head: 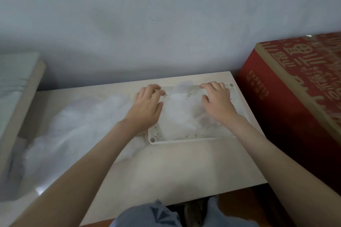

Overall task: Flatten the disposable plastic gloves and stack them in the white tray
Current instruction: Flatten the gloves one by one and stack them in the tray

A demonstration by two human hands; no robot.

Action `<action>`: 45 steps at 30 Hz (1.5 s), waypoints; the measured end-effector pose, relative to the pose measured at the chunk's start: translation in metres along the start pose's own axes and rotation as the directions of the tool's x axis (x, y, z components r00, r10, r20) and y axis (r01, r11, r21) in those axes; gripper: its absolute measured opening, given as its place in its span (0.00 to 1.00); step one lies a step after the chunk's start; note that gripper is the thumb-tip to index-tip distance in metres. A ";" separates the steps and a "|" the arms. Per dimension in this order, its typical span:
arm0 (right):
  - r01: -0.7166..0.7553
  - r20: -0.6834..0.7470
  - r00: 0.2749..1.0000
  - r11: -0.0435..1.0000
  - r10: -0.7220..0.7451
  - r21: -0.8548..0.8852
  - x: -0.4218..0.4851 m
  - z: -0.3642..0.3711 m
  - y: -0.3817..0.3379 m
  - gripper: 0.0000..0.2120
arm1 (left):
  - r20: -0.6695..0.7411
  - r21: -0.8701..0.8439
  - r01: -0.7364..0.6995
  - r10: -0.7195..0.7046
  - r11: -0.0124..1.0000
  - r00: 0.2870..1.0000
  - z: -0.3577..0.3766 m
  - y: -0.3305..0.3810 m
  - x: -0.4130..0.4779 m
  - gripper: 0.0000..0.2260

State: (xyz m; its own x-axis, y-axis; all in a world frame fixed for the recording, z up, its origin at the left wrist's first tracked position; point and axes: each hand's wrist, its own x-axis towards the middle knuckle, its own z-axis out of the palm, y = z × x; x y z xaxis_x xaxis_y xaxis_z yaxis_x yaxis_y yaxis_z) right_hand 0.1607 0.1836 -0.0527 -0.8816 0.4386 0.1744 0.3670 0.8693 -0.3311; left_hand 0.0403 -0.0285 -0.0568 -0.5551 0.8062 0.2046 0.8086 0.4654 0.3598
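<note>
A white tray [191,139] with small holes along its rim lies at the far right of the pale table. Thin clear plastic gloves [181,110] lie inside it in a rumpled layer. My left hand [147,106] rests on the tray's left edge, palm down, fingers bent at the tips onto the plastic. Over the tray's right half my right hand [218,101] presses on the gloves with its fingers bent at the far rim. A big heap of loose clear gloves [73,134] covers the table's left side.
The pale wooden table [175,169] stands against a grey wall. A large red printed cardboard box [299,101] stands close on the right. A bed edge with a pale green cover [14,79] is at the left. My knees in jeans show below the table's front edge.
</note>
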 end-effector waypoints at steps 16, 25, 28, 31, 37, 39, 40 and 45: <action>0.344 0.436 0.812 0.921 -0.389 0.180 -0.018 0.042 -0.160 0.22 | 0.253 0.105 0.295 -0.312 0.950 0.916 -0.043 -0.082 -0.124 0.19; 0.141 0.480 0.830 0.939 -0.284 0.313 -0.024 0.047 -0.174 0.18 | 0.136 -0.003 0.291 -0.287 0.957 0.948 -0.053 -0.078 -0.123 0.07; -0.010 0.513 0.829 0.912 -0.222 0.411 -0.025 0.041 -0.177 0.17 | 0.143 -0.018 0.295 -0.290 0.955 0.946 -0.056 -0.072 -0.122 0.10; -0.178 0.545 0.820 0.826 -0.175 0.534 -0.027 0.033 -0.178 0.16 | 0.150 -0.012 0.326 -0.321 0.945 0.935 -0.060 -0.063 -0.121 0.18; -0.234 0.569 0.806 0.795 -0.164 0.560 -0.026 0.030 -0.178 0.12 | 0.038 -0.003 0.308 -0.308 0.951 0.951 -0.061 -0.053 -0.115 0.10; -0.193 0.556 0.816 0.835 -0.155 0.516 -0.027 0.026 -0.170 0.11 | -0.005 -0.016 0.290 -0.290 0.957 0.957 -0.061 -0.050 -0.109 0.13; -0.182 0.540 0.829 0.843 -0.146 0.507 -0.027 0.025 -0.165 0.11 | -0.046 -0.030 0.276 -0.277 0.961 0.960 -0.061 -0.047 -0.106 0.13; -0.157 0.345 0.939 0.899 0.007 0.409 -0.020 0.016 -0.113 0.09 | -0.154 -0.035 0.123 -0.127 0.992 0.980 -0.053 -0.007 -0.065 0.14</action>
State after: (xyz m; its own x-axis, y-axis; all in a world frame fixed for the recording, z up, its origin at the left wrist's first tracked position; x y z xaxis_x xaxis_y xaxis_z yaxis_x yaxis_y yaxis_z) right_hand 0.1326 0.0732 -0.0336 -0.9273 0.3392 -0.1585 0.3469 0.6189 -0.7047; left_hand 0.0609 -0.1035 -0.0245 -0.6770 0.6743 0.2950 0.7265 0.5482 0.4144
